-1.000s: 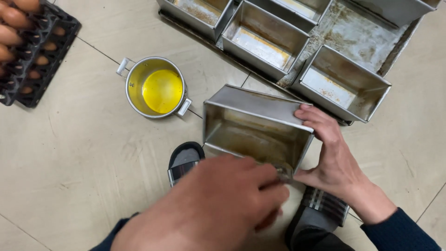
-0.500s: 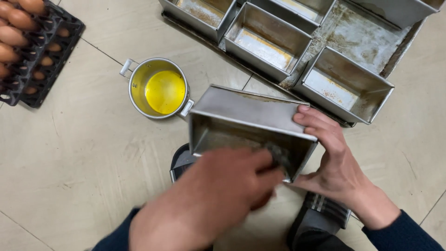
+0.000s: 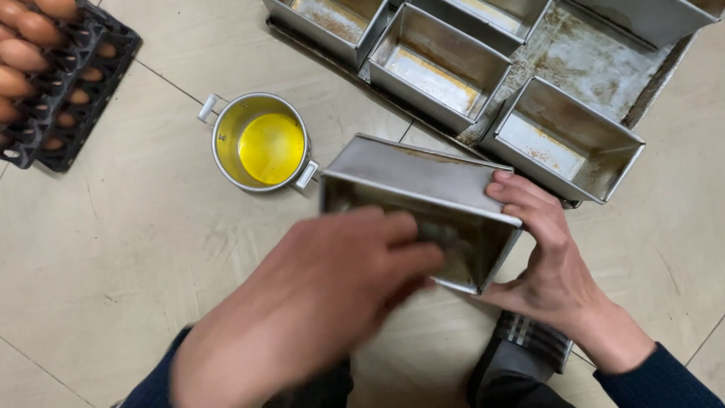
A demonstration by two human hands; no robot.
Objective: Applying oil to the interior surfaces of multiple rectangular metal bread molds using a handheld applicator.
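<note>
- Right hand (image 3: 547, 257) clamps the end of a tilted metal loaf pan (image 3: 423, 189).
- Left hand (image 3: 340, 279), blurred, reaches inside the pan; its grip cannot be told.
- Pot of yellow liquid (image 3: 260, 143) stands just beside the pan.

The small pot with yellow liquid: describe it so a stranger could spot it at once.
Start from the dark egg tray at the upper left of the tiled floor. Just right of it stands a round metal pot with two small side handles. Unlike the rectangular baking tins nearby, it is round and holds yellow liquid.
</note>
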